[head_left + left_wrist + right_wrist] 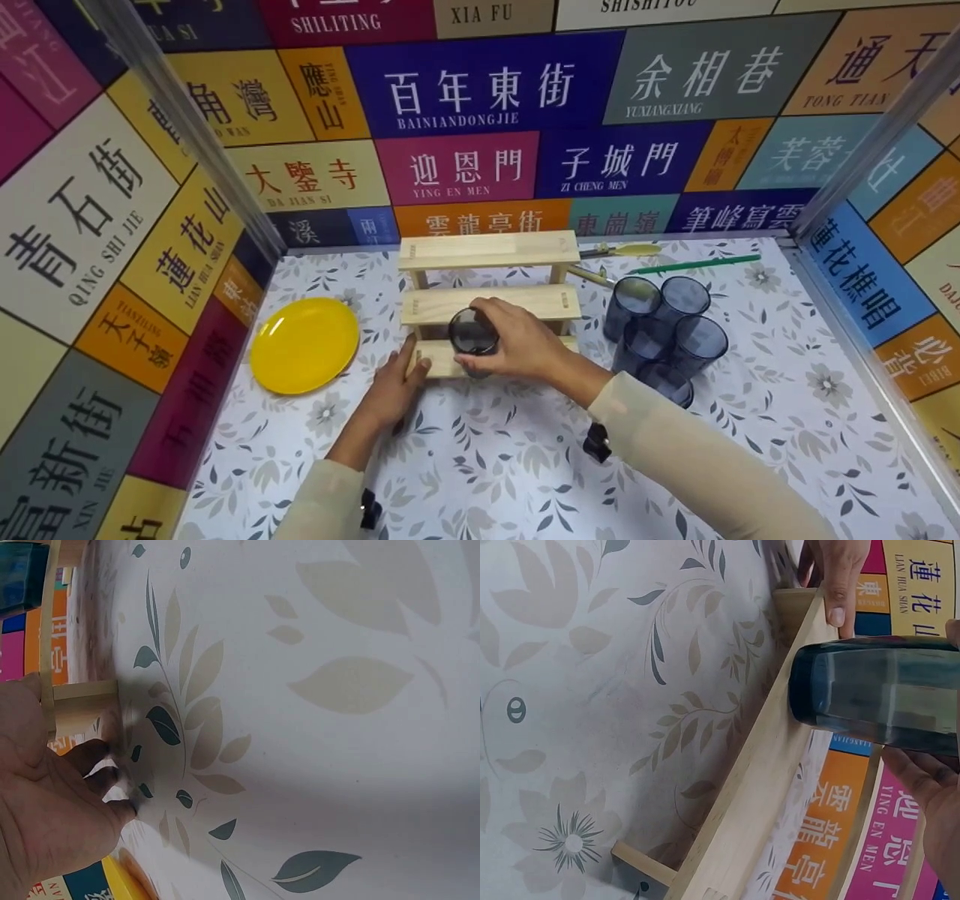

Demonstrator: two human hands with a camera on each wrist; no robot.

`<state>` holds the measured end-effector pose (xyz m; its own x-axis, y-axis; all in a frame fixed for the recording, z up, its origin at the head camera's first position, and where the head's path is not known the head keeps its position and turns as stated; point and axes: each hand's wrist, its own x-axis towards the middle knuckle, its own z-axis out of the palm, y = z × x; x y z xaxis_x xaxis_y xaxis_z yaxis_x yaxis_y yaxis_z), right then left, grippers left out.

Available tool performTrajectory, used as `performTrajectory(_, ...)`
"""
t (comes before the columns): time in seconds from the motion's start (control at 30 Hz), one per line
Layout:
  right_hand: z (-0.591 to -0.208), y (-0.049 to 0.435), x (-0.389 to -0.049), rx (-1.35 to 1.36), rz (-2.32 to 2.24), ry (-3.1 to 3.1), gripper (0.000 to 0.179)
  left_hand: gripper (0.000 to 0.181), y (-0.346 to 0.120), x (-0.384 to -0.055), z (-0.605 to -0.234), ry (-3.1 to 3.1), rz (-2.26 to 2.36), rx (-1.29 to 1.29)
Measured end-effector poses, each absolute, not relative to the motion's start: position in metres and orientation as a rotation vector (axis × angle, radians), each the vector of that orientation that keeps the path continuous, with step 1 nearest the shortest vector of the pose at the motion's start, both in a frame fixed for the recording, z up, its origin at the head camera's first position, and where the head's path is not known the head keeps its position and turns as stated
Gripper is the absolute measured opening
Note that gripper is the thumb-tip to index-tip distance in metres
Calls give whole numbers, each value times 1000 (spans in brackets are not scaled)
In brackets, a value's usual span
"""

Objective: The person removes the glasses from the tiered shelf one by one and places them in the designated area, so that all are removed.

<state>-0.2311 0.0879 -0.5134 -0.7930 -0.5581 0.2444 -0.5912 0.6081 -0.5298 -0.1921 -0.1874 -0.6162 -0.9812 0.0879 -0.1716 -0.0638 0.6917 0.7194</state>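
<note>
A stepped wooden rack (pixel 517 301) with three shelves stands mid-table in the head view. My right hand (pixel 529 341) grips a dark blue-grey drinking glass (pixel 474 330), thumb on the near side. The right wrist view shows the upright glass (pixel 870 690) with its base at the lowest shelf (pixel 742 780); whether its full weight rests there I cannot tell. With my left hand (pixel 391 386) I hold that shelf's left end. Its thumb (pixel 838 615) lies on top; in the left wrist view the other fingers (pixel 101 776) reach down beside the rack's leg.
Several matching glasses (pixel 701 341) stand grouped right of the rack. A yellow plate (pixel 304 345) lies to its left. Behind the right end are a green stick (pixel 697 264) and a yellow-ended utensil (pixel 634 250). Printed panels (pixel 480 90) wall the table at the back and sides.
</note>
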Motion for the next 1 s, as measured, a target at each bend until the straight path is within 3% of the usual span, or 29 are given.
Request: performTrajectory(1.0,-479,154,-227,964,940,-2554,85,74,-184,-189,-612,2662,1187,-35)
